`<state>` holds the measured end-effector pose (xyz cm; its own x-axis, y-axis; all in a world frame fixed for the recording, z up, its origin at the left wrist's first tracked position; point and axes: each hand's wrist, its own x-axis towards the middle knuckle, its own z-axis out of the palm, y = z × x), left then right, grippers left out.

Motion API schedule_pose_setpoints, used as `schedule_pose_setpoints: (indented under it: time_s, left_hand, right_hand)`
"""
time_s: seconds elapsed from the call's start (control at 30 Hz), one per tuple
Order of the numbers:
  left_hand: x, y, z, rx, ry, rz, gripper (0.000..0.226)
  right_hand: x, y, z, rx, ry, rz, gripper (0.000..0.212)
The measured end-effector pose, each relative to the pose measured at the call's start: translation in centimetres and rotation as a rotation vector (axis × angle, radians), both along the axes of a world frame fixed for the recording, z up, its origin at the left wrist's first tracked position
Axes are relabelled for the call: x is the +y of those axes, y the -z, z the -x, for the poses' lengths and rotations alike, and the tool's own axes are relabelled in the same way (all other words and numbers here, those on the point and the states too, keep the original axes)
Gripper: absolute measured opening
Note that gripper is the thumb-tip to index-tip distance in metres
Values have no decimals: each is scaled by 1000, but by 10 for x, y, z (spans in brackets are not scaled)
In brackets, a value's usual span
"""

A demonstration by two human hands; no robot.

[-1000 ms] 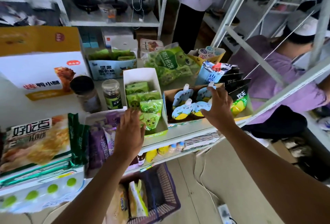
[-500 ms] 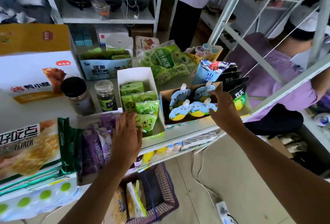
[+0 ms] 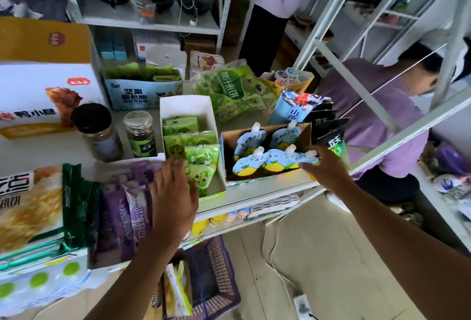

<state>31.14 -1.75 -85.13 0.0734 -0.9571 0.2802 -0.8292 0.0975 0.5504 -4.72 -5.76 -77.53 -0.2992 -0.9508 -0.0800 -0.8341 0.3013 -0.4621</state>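
right hand (image 3: 328, 170) has its fingers curled and pinching a blue-and-yellow spout pouch (image 3: 307, 159). the pouch sits right at the fingertips, in the near corner of the cardboard box (image 3: 305, 133) just ahead of the hand. left hand (image 3: 173, 197) is flat with fingers straight, gripping nothing. it's over the purple packets (image 3: 122, 207), and the green snack packs (image 3: 201, 159) are just past its fingertips

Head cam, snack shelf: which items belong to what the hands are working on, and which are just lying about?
In hand: right hand pinching the front spouted pouch in the brown box; left hand over green packets in the white box.
Lying about: black-lid jar, green-label jar, purple packets, basket.
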Motion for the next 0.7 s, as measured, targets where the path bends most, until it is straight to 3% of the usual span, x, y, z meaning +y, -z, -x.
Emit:
schedule_pose_setpoints:
  time_s: [0.07,0.17,0.27,0.37,0.47,0.57,0.7]
  left_hand:
    - [3,-10,12,0,-25,66,50]
    - [0,-23,45,63,168,194,48]
    - [-2,-31,96,109,289,143,60]
    - [-16,-26,134,44,218,157,67]
    - [-44,-19,138,-40,115,133,52]
    - [-61,-17,133,-47,2,-71,47]
    - [-62,-22,133,31,-35,-60,48]
  right_hand:
    - [-4,11,6,-76,42,-2,39]
    - [-11,22,12,-130,22,68,24]
    - [-15,25,17,-153,-21,148,8]
    - [-21,28,22,-191,-119,204,13]
    - [-28,36,32,-223,-243,237,21]
    - [-34,50,40,-299,-304,309,18]
    - [-33,69,45,-346,-337,481,10]
